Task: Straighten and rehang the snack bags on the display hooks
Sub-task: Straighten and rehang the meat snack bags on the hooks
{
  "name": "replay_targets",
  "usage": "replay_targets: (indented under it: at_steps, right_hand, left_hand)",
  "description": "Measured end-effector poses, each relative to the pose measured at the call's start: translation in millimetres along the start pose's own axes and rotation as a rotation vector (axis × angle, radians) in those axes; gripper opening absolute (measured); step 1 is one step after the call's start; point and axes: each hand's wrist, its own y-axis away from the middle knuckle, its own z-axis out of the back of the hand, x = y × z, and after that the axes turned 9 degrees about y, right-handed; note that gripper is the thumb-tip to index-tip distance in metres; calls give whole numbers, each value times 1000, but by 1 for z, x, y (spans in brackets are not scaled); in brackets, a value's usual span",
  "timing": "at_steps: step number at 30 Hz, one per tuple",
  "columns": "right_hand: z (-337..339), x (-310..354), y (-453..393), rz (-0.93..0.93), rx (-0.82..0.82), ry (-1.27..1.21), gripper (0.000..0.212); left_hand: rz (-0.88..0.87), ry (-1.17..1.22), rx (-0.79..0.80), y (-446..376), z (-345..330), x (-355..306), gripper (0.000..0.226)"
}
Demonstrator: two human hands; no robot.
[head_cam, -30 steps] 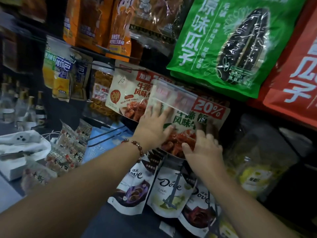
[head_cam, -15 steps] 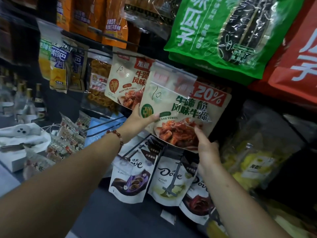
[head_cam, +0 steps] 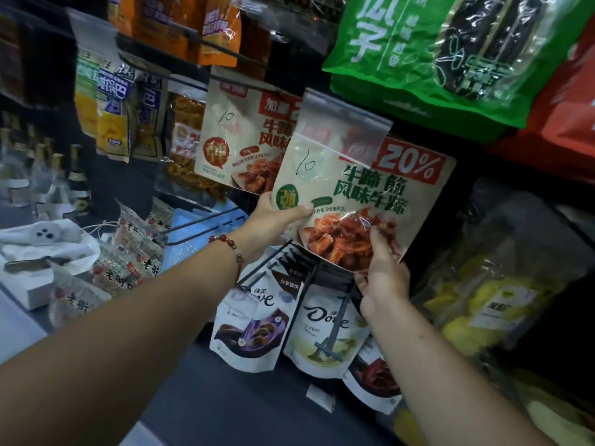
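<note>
A beige snack bag with green characters and a red 20% label is tilted in front of the rack. My left hand grips its lower left edge, thumb on the front. My right hand pinches its bottom edge, fingers curled over the printed food. A matching beige bag with an orange badge hangs just behind to the left. Bare black hooks stick out below my left hand. Whether the held bag is on a hook is hidden by its clear top flap.
Three Dove pouches hang below the held bag. A big green seed bag and a red bag hang above right. Yellow snack packs fill the right. Small packets, bottles and a white cloth sit at left.
Both hands slid from lying flat on the bag's face down to its lower edges, and now hold it there. The bag's front is uncovered and sits tilted.
</note>
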Motion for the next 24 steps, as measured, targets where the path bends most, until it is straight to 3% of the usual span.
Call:
replay_targets:
  at_steps: [7,11,17,24]
  right_hand:
    - [6,-1,15,-18,-36,75,85]
    - [21,-5,23,121,-15,406,94]
    - [44,1,64,304,191,836,108]
    - [77,14,120,456,430,1280,92]
  left_hand:
    - [-44,-117,-22,15,7,1,81]
    - [-138,-324,-60,36,20,0,113]
    - [-198,-688,-111,84,36,-20,94]
    - [-238,-1208,7,165,27,-57,78]
